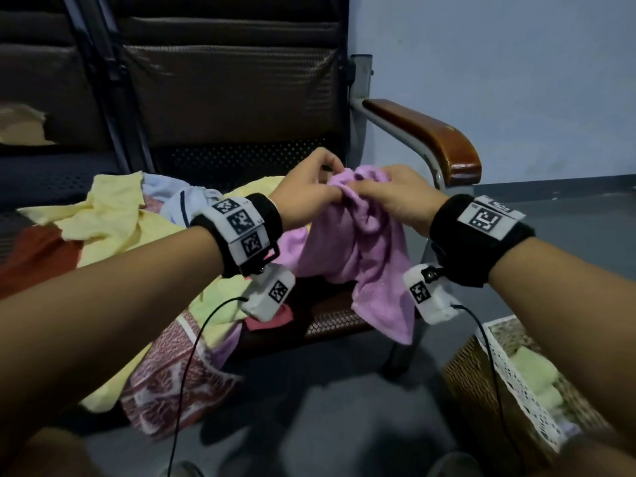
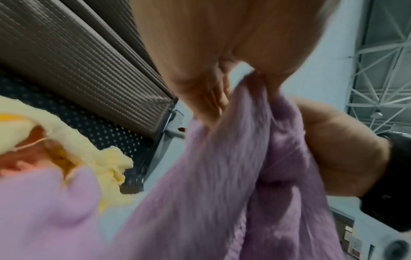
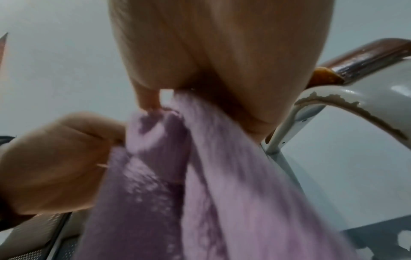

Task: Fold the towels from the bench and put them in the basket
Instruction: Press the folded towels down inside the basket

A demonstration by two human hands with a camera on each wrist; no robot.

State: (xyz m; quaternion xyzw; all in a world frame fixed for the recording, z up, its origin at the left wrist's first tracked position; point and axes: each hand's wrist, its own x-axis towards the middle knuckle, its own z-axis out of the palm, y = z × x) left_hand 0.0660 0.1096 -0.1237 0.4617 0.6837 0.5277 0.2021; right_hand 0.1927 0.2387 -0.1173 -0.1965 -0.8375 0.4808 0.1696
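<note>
Purple towel (image 1: 361,242), held bunched above the table's (image 1: 330,321) right front edge, is pinched at its top by fingers (image 1: 335,194) of left hand (image 1: 309,197) and right hand (image 1: 395,197); corners are best found and spread apart before folding.

Dim, flat indoor light is leaving the head view murky, wide-angle distortion is bending its edges, and both wrist views are smearing with motion blur.

No legible text; only coded square markers (image 1: 240,220) on wristbands.
</note>
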